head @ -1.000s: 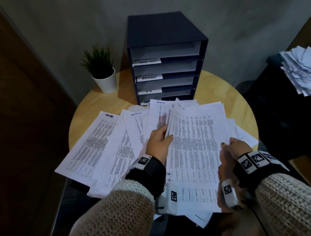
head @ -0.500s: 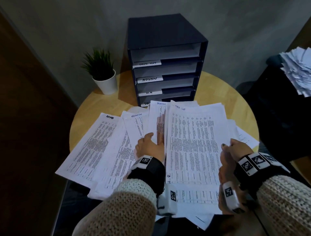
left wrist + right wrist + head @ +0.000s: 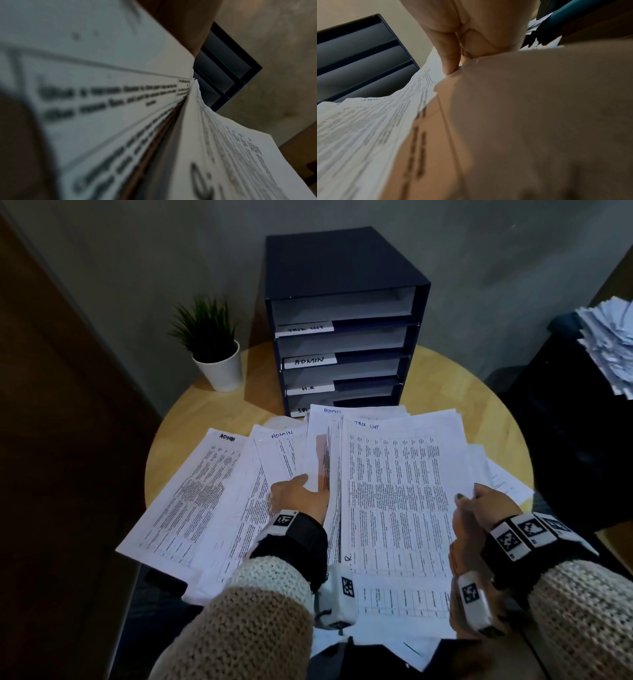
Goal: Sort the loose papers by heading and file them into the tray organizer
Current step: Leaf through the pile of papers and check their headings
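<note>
1. Round wooden desk (image 3: 212, 419). Dark tray organizer (image 3: 342, 285) at the back edge, against the wall. Four slots show, tags top to bottom "TASK LIST", "ADMIN", "H.R"; the bottom tag is cut off by paper.
2. Loose papers (image 3: 191, 494) fanned over the front half of the desk; three sheets headed "ADMIN" on the left side. The far edge of the fan covers the organizer's bottom slot front.
3. Right hand (image 3: 479, 508) pinches the right edge of a raised stack (image 3: 394, 491), thumb on top, fingers beneath. Top sheet is headed "TASK LIST"; a sheet marked "H.R" peeks out at its lower left.
4. Left hand (image 3: 301, 498) is tucked into the gap between that stack and the ADMIN sheets, thumb on an ADMIN sheet, fingers hidden under paper. Whether it grips: cannot tell.
5. Potted plant (image 3: 215, 347), white pot, left of the organizer, apart from the papers.
6. Another heap of paper (image 3: 609, 344) on dark furniture off to the right, off the desk.
7. Left wrist view: mostly blurred paper close up.
</note>
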Demonstrator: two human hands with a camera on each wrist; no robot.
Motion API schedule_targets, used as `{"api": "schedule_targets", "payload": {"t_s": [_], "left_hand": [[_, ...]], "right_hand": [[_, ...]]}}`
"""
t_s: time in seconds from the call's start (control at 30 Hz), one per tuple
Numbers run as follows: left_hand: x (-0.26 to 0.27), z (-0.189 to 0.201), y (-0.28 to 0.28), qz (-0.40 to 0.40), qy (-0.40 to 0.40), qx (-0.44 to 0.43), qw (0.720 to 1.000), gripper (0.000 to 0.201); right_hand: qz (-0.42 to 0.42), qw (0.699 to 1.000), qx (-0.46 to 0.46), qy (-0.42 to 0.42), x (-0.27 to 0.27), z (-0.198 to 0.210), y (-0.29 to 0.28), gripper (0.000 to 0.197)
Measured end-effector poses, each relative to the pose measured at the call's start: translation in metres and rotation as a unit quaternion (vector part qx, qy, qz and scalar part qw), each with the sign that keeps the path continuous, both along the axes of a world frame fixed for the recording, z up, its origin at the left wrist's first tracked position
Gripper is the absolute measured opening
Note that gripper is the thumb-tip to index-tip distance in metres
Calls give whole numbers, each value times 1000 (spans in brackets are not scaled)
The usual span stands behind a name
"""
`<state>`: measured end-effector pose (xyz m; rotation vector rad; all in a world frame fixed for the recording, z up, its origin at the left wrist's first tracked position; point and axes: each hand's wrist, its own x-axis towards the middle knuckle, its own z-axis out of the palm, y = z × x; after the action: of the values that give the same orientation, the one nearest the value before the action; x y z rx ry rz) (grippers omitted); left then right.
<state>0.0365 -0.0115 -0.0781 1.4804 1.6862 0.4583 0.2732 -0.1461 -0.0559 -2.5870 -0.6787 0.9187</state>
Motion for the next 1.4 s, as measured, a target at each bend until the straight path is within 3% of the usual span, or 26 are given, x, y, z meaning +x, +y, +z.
{"api": "schedule_targets", "payload": {"t_s": [0.13,0.23,0.33,0.4,0.5,0.6,0.73,0.8,0.87,0.97,1.03,1.1,1.2,1.33,1.4], "left_hand": [[-1,5,-2,-10,6,-21,1000,62],[-5,7,-1,-8,-6,-30,1000,46],[-2,9,-5,-36,21,54,998,27],[3,10,-12,-79,-17,101,992,21],[10,20,-28,-145,-114,78,980,22],[14,26,-36,-163,-138,92,973,28],[19,31,-45,-167,-170,212,948,23],[21,29,-49,-183,-164,262,933,40],[22,29,-49,-203,-162,244,934,48],[22,27,-42,-162,-246,168,941,31],[18,18,-28,-99,-201,142,964,27],[11,9,-18,-91,-99,97,986,28],[1,-2,-10,-30,-14,84,996,27],[-2,-5,-3,38,-44,5,998,71],[-6,-4,1,51,-88,-24,995,77]], "right_hand": [[2,1000,2,-1,1,0,-1,37],[1,1000,6,-4,1,-1,-1,36],[3,1000,4,-7,1,-1,-2,34],[3,1000,2,-10,1,-1,-2,38],[0,1000,-5,-10,-1,0,-1,39],[-2,1000,-7,-5,-1,1,-2,39],[-6,1000,1,-3,-1,1,-2,38],[-7,1000,3,-2,-1,1,-2,37],[-6,1000,3,-5,-2,2,-2,38],[-5,1000,0,-5,-2,2,-2,38],[-6,1000,0,-1,-2,2,-2,39],[-8,1000,5,-1,-3,2,-2,39],[-7,1000,14,-5,-4,2,-2,40],[-13,1000,16,4,-5,3,-1,40],[-9,1000,12,2,-5,2,0,40]]}}
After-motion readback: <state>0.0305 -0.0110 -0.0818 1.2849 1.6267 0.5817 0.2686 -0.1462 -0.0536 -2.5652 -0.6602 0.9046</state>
